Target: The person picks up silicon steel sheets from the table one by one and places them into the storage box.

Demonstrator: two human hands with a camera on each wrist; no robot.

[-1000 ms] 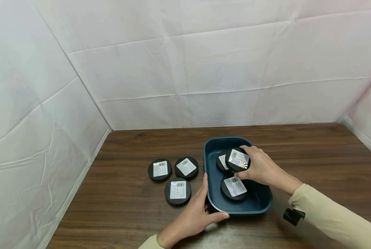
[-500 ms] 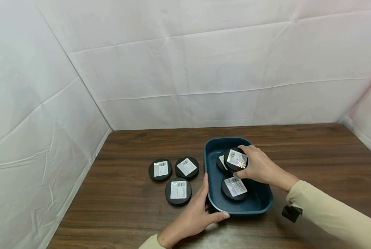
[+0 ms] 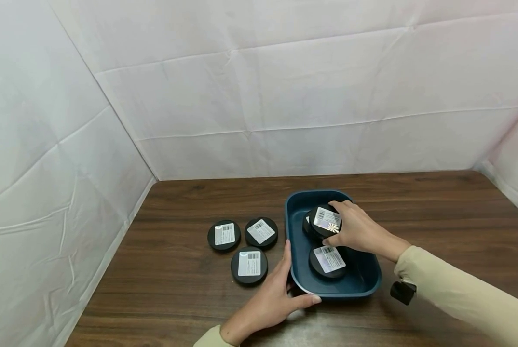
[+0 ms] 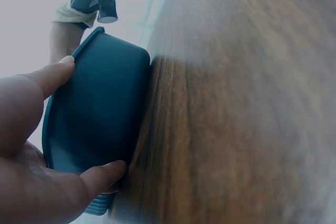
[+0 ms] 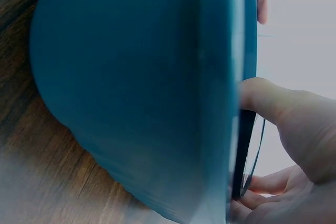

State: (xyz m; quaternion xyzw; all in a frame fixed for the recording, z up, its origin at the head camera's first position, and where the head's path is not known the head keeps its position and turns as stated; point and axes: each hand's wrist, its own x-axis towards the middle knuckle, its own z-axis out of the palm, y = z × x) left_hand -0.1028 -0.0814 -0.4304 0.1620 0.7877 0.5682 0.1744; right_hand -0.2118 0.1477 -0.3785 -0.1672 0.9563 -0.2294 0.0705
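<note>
A dark blue rectangular tray (image 3: 301, 270) stands on the wooden table. My left hand (image 3: 271, 299) holds its near left corner, thumb at the front rim and fingers along the left side; the left wrist view shows the hand (image 4: 37, 145) against the outer wall. Inside the tray, my right hand (image 3: 360, 229) grips a flat round black tin (image 3: 326, 219) with a white barcode label and a shiny sticker, thumb on the near side and fingers on the far side. That tin overlaps another black tin (image 3: 306, 222), mostly hidden beneath it. A third labelled tin (image 3: 327, 262) lies nearer.
Left of the tray, three matching black tins lie flat on the table: one far left (image 3: 224, 235), one beside the tray (image 3: 261, 233) and one nearer (image 3: 249, 266). White sheeting (image 3: 259, 96) hangs behind the table (image 3: 155, 289) and at both sides.
My right hand has moved slightly left with the gripped tin, which now covers more of the tin under it. My left hand and the tray stay in place.
</note>
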